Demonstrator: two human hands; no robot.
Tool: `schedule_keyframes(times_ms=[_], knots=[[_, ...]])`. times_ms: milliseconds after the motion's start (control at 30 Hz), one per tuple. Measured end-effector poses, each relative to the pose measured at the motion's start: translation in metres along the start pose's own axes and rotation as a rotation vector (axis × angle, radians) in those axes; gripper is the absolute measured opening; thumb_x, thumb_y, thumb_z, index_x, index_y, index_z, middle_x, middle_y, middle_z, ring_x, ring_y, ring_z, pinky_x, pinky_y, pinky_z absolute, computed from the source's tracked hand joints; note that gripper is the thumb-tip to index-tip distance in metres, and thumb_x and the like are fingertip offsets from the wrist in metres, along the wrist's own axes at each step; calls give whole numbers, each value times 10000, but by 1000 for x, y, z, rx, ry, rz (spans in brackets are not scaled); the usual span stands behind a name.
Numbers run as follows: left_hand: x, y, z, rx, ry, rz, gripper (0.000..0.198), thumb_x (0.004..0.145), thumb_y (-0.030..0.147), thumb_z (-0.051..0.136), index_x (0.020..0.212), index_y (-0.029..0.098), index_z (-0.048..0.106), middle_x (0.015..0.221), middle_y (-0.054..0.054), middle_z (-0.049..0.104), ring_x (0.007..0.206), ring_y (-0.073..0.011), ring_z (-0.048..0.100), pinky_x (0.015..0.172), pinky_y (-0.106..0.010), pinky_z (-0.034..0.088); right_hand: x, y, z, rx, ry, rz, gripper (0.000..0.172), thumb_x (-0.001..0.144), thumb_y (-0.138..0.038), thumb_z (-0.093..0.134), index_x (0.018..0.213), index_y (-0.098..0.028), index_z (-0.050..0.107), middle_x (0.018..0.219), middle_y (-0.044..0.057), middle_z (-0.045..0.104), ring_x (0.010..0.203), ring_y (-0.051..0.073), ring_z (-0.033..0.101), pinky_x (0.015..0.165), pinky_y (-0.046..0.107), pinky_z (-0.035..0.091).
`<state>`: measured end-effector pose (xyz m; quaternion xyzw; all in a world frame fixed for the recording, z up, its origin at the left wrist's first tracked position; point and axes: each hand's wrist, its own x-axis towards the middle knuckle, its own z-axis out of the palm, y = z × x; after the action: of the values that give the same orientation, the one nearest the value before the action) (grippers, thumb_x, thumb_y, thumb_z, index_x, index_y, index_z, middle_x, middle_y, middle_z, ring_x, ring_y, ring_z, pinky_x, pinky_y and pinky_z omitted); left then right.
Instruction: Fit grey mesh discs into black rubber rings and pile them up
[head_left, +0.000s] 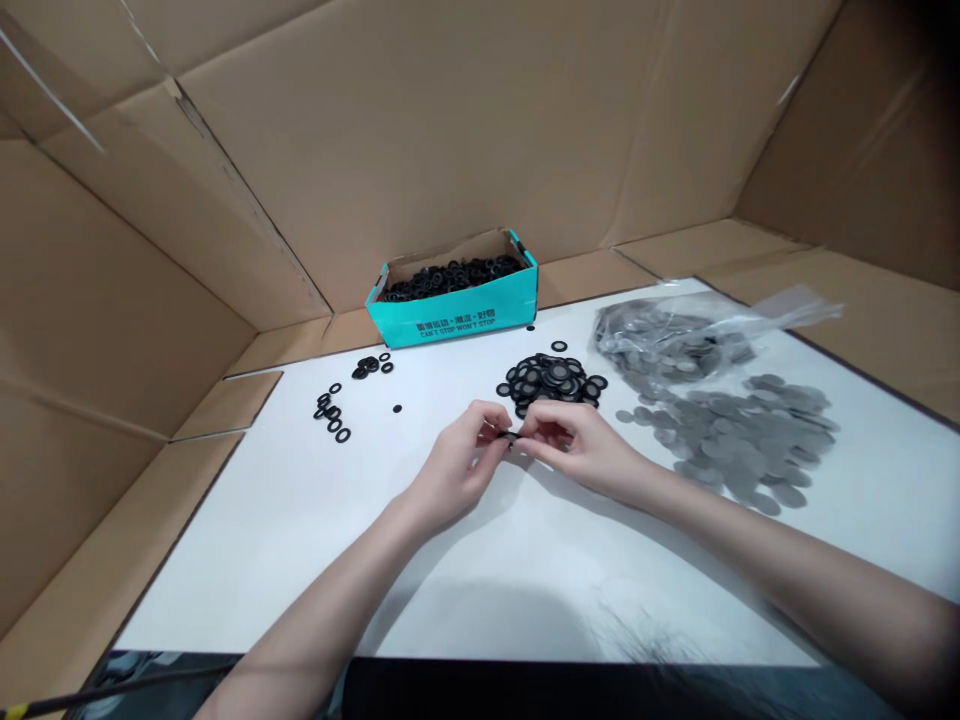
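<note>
My left hand [457,465] and my right hand [581,450] meet over the white table [315,540], fingertips pinched together on a small black rubber ring [511,437]. Just beyond them lies a pile of black rings fitted with grey mesh discs [551,378]. To the right spreads a heap of loose grey mesh discs [739,435]. Whether a disc sits inside the held ring is hidden by my fingers.
A teal box [454,310] full of black rings stands at the back. Loose black rings [334,410] are scattered at the left. A clear plastic bag of grey discs [667,340] lies at the back right. Brown cardboard walls [112,300] surround the table.
</note>
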<state>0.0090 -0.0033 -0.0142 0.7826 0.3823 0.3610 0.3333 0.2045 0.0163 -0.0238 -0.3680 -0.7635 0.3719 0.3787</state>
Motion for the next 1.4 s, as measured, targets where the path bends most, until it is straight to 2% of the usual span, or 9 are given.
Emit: schedule_keyframes(times_ms=[167,333,467,667,800,1233,1400], knots=[[-1,-1,2,7,41,24,104,945,148,503,1026,212,492,982,-19,585,916,-137,594,872,-293,519,0,-2,0,13,-36,-7,249,863,-301,610,661,-191,514,626,-27,479,574,104,421,518,236,308],[-1,0,-2,71,-27,17,110,933,118,484,996,208,481,939,-13,569,854,-133,584,822,-291,514,-2,-5,-1,42,-33,-6,256,875,-305,601,674,-195,489,647,-25,478,586,104,415,519,235,303],[-1,0,-4,60,-85,13,112,942,121,470,1006,211,490,908,-4,572,811,-122,576,794,-280,511,-2,-2,-1,-28,-19,-59,234,871,-279,595,674,-190,506,649,-20,489,588,108,427,530,241,309],[0,0,-4,-100,14,-35,127,906,153,564,987,208,484,952,-11,558,866,-126,600,820,-277,539,-1,0,-2,-131,-1,-102,167,890,-272,602,749,-183,615,678,1,566,591,117,468,552,251,344],[0,1,-3,-123,10,-59,112,914,202,578,975,203,484,928,-17,568,845,-128,595,786,-260,527,-1,0,-3,-148,5,-134,113,897,-268,614,834,-186,661,737,23,613,621,128,508,567,254,371],[0,2,-2,-157,1,-73,101,939,240,562,988,198,484,917,-16,548,808,-121,570,746,-246,489,-2,-3,-3,-110,-14,-104,147,885,-219,599,742,-186,614,681,-2,561,618,126,491,582,258,362],[0,3,-5,-114,-19,-26,93,918,183,564,965,195,485,898,-6,535,758,-106,555,713,-236,480,-3,-7,-1,-27,-5,-81,171,888,-237,589,726,-187,578,678,-2,549,626,127,491,563,252,357]])
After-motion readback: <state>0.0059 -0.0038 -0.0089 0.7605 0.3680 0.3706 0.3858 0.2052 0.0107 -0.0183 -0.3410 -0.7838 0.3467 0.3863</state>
